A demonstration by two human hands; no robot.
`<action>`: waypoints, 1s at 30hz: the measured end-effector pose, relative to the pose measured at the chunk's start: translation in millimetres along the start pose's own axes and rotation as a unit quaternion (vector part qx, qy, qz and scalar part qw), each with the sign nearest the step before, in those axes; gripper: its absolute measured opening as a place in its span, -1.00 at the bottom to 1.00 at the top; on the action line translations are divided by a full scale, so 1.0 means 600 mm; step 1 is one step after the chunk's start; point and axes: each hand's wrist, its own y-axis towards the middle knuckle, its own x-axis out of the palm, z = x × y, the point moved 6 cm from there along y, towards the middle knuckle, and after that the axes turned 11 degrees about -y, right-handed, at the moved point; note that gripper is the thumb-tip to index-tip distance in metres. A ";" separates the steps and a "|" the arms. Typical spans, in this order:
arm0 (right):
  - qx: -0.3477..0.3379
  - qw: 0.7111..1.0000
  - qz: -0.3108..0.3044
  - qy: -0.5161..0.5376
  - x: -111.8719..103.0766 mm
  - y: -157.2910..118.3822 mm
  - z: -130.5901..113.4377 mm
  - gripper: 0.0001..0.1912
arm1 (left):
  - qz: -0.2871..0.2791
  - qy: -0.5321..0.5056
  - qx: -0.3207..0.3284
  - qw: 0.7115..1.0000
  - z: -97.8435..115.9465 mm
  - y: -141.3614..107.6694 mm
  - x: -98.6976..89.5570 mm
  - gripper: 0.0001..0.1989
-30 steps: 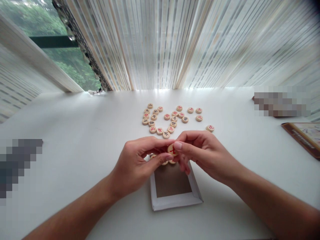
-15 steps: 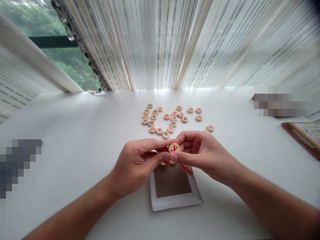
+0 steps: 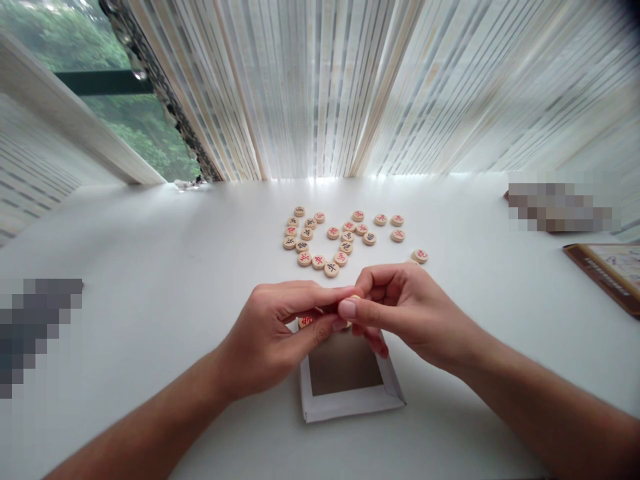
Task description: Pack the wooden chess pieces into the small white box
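Over the box, my right hand [image 3: 403, 303] pinches a round wooden xiangqi piece [image 3: 355, 297] between thumb and fingers; only a sliver of its pale edge shows. My left hand [image 3: 280, 327] meets it from the other side, its thumb and forefinger closed at the same piece. Below lies a shallow white cardboard box [image 3: 350, 404] with a brown bottom. Behind my left thumb, a xiangqi piece with a red character [image 3: 306, 321] sits at the box's far end. My hands hide most of that end.
Beyond my hands, several loose xiangqi pieces [image 3: 331, 269] with red or black characters lie face up on the white table [image 3: 175, 267]. One red piece [image 3: 420, 255] lies off to the right. A brown-edged printed box or board [image 3: 600, 277] is at the far right, curtains [image 3: 310, 87] behind.
The held piece has tilted and sunk between my fingers, so its red character no longer shows. My left fingertips have shifted slightly, uncovering a red piece in the box.
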 end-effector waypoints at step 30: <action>-0.013 0.999 -0.009 0.029 0.002 0.001 -0.002 -0.63 | 0.037 -0.028 -0.017 0.999 -0.001 -0.001 -0.004 -0.64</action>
